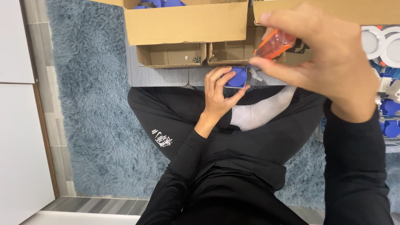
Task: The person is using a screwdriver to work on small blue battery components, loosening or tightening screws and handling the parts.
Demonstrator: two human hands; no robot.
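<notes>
Nearest, right hand (329, 62) grips an orange-handled screwdriver (273, 45), while farther left the left hand (221, 93) pinches a blue socket cover (236, 78).

Blue socket cover (236, 78), orange screwdriver handle (275, 43)

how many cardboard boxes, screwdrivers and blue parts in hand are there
cardboard boxes: 4 (large, far right, small left, small right)
screwdriver: 1, in right hand
blue part: 1, in left hand
total: 6

The screwdriver (275, 43) tip hides behind the blue part (236, 78); top boxes (187, 21) run off-frame.
</notes>
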